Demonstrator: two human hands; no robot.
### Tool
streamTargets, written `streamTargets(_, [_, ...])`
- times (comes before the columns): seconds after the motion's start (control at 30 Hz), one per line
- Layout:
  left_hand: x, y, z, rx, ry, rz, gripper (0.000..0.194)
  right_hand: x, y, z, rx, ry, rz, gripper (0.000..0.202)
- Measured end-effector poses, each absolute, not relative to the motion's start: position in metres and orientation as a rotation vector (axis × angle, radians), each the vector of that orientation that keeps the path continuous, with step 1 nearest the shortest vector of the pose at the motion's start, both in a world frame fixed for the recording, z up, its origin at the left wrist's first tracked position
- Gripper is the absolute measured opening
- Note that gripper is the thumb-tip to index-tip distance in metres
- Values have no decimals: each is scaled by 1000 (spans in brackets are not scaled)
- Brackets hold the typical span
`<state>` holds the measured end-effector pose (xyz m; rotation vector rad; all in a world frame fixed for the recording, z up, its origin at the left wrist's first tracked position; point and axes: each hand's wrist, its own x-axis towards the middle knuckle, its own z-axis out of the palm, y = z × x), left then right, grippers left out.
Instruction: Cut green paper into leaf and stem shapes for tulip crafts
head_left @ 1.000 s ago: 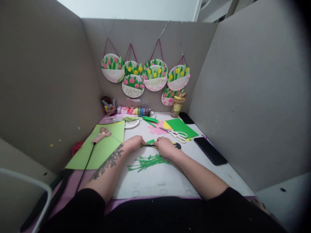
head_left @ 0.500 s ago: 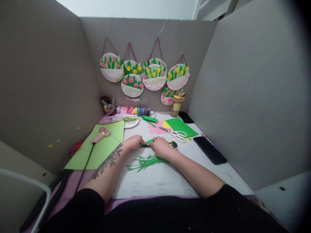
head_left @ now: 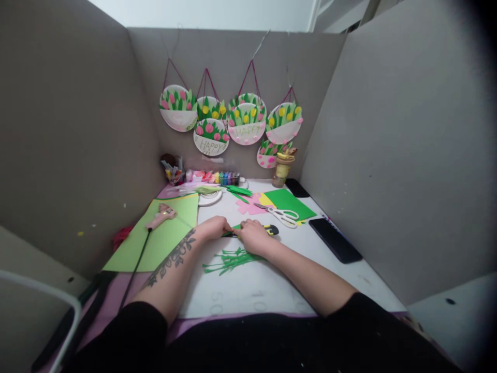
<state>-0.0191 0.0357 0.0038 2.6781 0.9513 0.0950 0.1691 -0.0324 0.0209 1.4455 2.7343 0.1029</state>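
My left hand (head_left: pixel 216 227) is closed, its fingertips pressing on a narrow piece of green paper (head_left: pixel 228 232) in the middle of the desk. Close beside it, my right hand (head_left: pixel 254 236) is wrapped round a black and yellow utility knife (head_left: pixel 274 229), whose handle end sticks out on the right. The knife's blade is hidden by the fingers, near the green paper. Just in front of my right hand lies a bunch of thin green paper stems (head_left: pixel 229 260), their flared ends pointing left.
White-handled scissors (head_left: pixel 285 215) lie beyond, by green card (head_left: pixel 293 202) and pink paper (head_left: pixel 248 203). At left a glue gun (head_left: pixel 161 216) with a cord rests on light green sheets (head_left: pixel 132 248). A phone (head_left: pixel 336 241) lies right. Paper plate baskets (head_left: pixel 212 145) hang on the back wall.
My right hand and the utility knife have shifted slightly left, towards my left hand. The left hand stays nearly in place on the green paper.
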Motion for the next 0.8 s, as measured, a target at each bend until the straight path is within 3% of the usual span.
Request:
streamTargets(0.2, [-21, 39, -1, 2665, 957, 113, 35, 176, -31, 17, 1380, 2825, -11, 30])
streamTargets(0.33, [-23, 39, -2, 2609, 1016, 121, 34, 185, -30, 18, 1384, 2892, -109, 37])
streamTargets(0.6, [-4, 14, 15, 2542, 1314, 230, 28, 241, -13, 29, 1934, 2580, -177, 37])
streamTargets(0.8, [7, 3, 13, 2529, 1558, 109, 22, 243, -10, 20, 1954, 2440, -191, 33])
